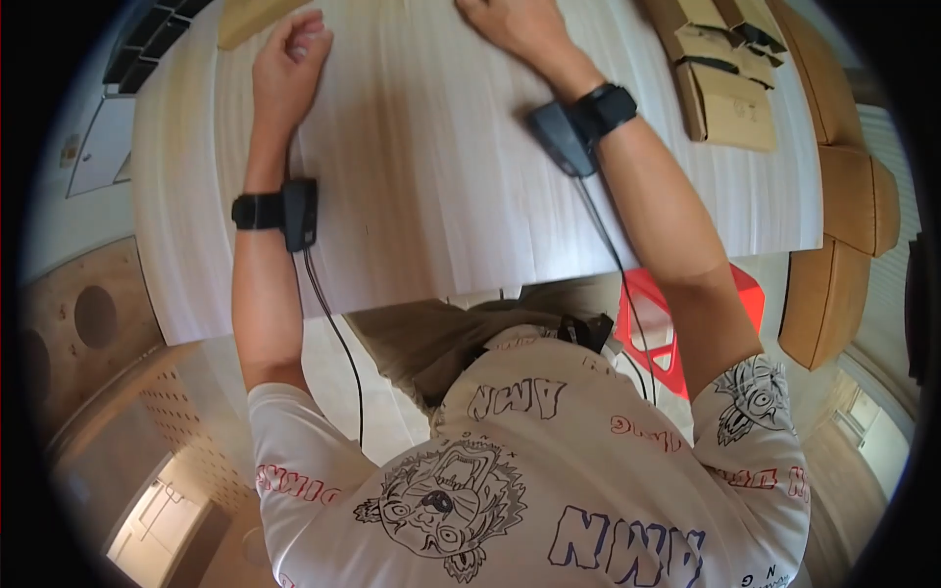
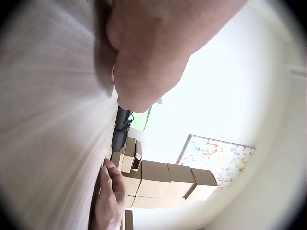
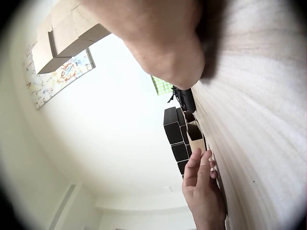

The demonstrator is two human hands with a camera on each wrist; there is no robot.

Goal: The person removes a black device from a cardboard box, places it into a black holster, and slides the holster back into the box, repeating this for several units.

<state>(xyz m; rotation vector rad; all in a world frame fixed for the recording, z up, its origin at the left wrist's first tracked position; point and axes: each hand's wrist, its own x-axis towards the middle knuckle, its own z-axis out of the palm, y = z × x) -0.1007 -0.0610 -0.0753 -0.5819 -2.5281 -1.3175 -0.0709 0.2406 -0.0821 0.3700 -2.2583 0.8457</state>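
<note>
Reaching over a table point(image 1: 412, 196), a person's left hand point(image 1: 287, 73) curls loosely, empty, just right of a cardboard box point(image 1: 247, 22) in the head view; the cropped right hand point(image 1: 520, 29) lies left of cartons point(image 1: 730, 106). Left wrist view: the right fingers point(image 2: 113, 173) look relaxed, stacked boxes point(image 2: 156, 178) beyond. Right wrist view: an open box point(image 3: 195, 143) stands beyond the left fingers point(image 3: 193, 165).

Head view: illumination is moderate and diffuse across the tabletop point(image 1: 412, 196); wide-angle distortion bows its edges, and black vignetting fills the side margins. Wrist views: exposure is high, with the wall point(image 2: 225, 81) washed out to near white. The left hand point(image 2: 153, 52) and right hand point(image 3: 158, 38), close to their lenses, appear soft above dark shadows on the tabletop. Corners darken.
</note>
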